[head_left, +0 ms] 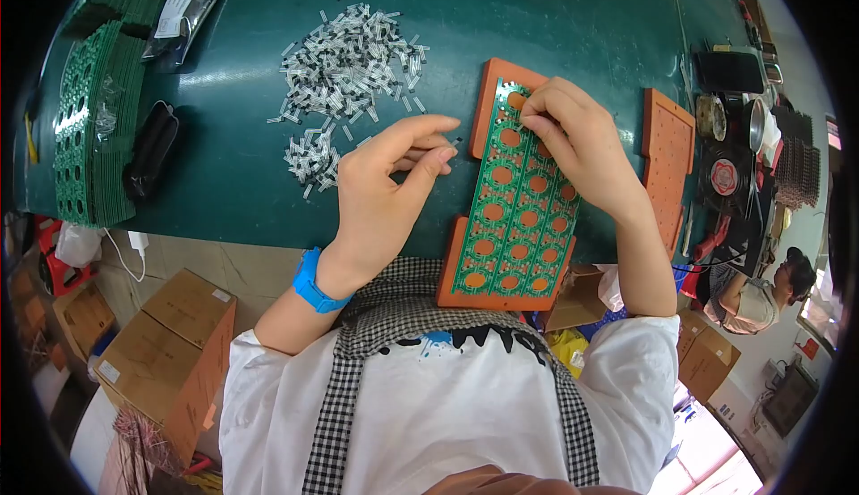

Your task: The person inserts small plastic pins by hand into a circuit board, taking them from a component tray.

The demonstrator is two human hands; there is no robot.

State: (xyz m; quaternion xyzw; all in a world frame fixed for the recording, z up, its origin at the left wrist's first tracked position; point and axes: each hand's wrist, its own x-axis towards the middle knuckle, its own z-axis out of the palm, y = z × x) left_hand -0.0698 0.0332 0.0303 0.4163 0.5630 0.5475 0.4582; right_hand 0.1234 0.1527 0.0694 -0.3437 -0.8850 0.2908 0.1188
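A green circuit board panel (pixel 507 213) with rows of round holes lies on an orange-brown fixture plate (pixel 455 262). My right hand (pixel 582 142) is over the panel's far end, thumb and forefinger pinched close to its surface; whatever is between them is too small to make out. My left hand (pixel 389 186) hovers left of the panel, forefinger stretched out, thumb closed against the other fingers. A tiny dark bit shows by those fingertips, too small to name. Beyond my left hand is a heap of small clear-and-white parts with dark ends (pixel 344 70), with a smaller pile (pixel 311 155) nearer me.
Stacked green circuit panels (pixel 76 128) stand at the left, beside a black pouch (pixel 152 151) and a labelled silvery bag (pixel 188 16). Another orange-brown plate (pixel 667 155) lies right of my right arm. Cardboard boxes (pixel 170 334) stand below the green table (pixel 537 12); another person (pixel 752 294) sits far right.
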